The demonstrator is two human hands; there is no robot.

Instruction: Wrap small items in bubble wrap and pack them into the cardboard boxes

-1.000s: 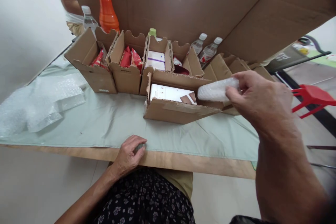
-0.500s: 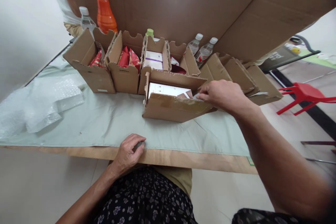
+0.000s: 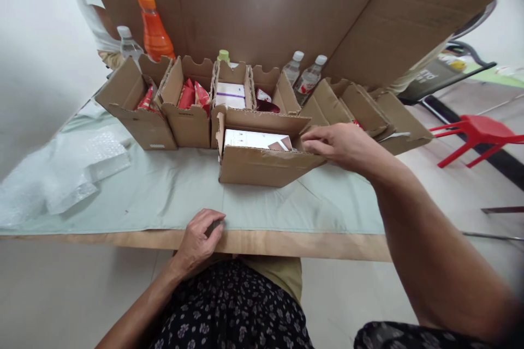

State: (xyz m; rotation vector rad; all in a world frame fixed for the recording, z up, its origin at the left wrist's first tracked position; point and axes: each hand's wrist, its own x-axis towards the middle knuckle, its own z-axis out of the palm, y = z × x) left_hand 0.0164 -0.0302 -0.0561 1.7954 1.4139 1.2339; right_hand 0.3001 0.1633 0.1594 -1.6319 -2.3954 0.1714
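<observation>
A right hand (image 3: 339, 144) dips its fingertips into the far-right end of an open-topped cardboard box (image 3: 266, 170), which stands lengthwise at the front of a cloth-covered surface (image 3: 180, 191). Thumb and fingers are drawn close together beside a white carton (image 3: 250, 138) that sits in the left part of the same box; whether they grip anything below the rim cannot be told from this angle. The left hand (image 3: 200, 233) rests on the near edge of the surface, fingers loosely curled, and whether something small lies beneath them is also unclear. Behind, a row of cardboard bins (image 3: 189, 130) includes ones with red packets (image 3: 187, 95) and a second white carton with a purple band (image 3: 231, 90), while an orange bottle (image 3: 157, 39) rises at the back. Bubble wrap (image 3: 92, 161) lies spread to the left. The step in hand appears to be setting or straightening contents in the front box. From this pose, the next move would seem to call for loosening the fingers, if they hold anything, and lifting them straight up past the cardboard wall, with care not to tip the lightweight-looking box, which the left hand does not steady
</observation>
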